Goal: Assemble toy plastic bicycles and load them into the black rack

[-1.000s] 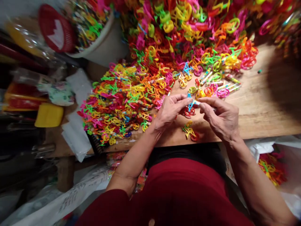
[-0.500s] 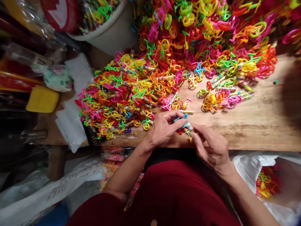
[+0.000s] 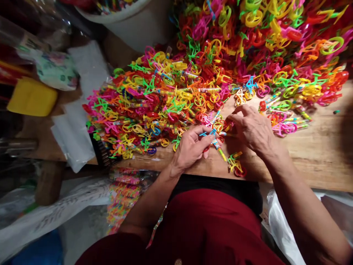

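Observation:
My left hand (image 3: 191, 147) is closed on a small blue plastic toy (image 3: 214, 132), from which a tube with a yellow-green end (image 3: 220, 152) points down to the right. My right hand (image 3: 249, 127) is over the small toys right of it, palm down and fingers bent; its fingertips meet the toys, and what they grip, if anything, is too small to tell. Between the hands, near the table's front edge, lies a green, yellow and red toy (image 3: 235, 165). A heap of colourful toys with tubes (image 3: 154, 106) spreads beyond my left hand.
A larger heap of plastic pieces (image 3: 264, 40) covers the back right of the wooden table (image 3: 325, 158). Toys with tubes (image 3: 286, 121) lie right of my right hand. A white bucket (image 3: 135, 29) stands behind; clear bags (image 3: 73, 140) and a yellow block (image 3: 33, 96) are left.
My right hand has moved away from my left hand, up and to the right, onto the toys. A green, yellow and red toy now lies uncovered on the table. The view has shifted.

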The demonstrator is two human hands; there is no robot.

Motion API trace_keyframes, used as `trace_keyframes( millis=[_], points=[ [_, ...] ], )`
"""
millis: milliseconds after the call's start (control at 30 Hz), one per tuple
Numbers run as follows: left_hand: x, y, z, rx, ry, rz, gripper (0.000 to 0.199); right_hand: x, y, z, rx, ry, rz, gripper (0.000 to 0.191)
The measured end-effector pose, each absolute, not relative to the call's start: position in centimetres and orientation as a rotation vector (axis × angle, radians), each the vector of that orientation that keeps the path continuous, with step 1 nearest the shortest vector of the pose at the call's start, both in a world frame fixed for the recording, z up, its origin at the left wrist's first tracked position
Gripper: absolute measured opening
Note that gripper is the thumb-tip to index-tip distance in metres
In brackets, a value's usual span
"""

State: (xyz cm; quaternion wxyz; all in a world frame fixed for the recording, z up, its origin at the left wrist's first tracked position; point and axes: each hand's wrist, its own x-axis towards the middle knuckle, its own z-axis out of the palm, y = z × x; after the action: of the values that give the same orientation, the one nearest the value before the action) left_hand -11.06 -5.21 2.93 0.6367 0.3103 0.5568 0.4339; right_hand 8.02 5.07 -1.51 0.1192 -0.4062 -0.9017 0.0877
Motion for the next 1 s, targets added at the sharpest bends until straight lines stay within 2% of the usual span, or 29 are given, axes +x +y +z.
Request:
trace_keyframes(
  millis=[167, 300, 500, 633, 900, 1000],
  points=[
    [-13.1, -6.2, 2.8, 0.708, 1.251, 1.039, 0.03, 8.6, 6.0, -1.7, -1.155, -2.579, 0.252, 0.016],
    [-13.2, -6.6, 2.8, 0.669, 1.152, 1.011, 0.029, 9.7, 6.4, 0.5, -1.234, -2.473, 0.322, 0.021],
    [-11.3, -6.8, 2.1, 0.598, 1.08, 0.9, 0.039, 12.7, 4.5, 3.3, -1.328, -2.129, 0.621, 0.021],
    [-9.2, -5.8, 1.8, 0.539, 1.099, 0.917, 0.043, 13.3, 2.4, 2.8, -1.17, -1.908, 0.971, 0.015],
    [-6.8, -3.3, 1.2, 0.593, 1.018, 0.802, 0.036, 14.6, 0.0, 1.3, -1.137, -1.559, 1.421, 0.014],
    [-6.7, -3.3, 1.5, 0.648, 1.0, 0.699, 0.031, 15.2, -0.7, 1.2, -1.127, -1.393, 1.633, 0.024]
  ],
)
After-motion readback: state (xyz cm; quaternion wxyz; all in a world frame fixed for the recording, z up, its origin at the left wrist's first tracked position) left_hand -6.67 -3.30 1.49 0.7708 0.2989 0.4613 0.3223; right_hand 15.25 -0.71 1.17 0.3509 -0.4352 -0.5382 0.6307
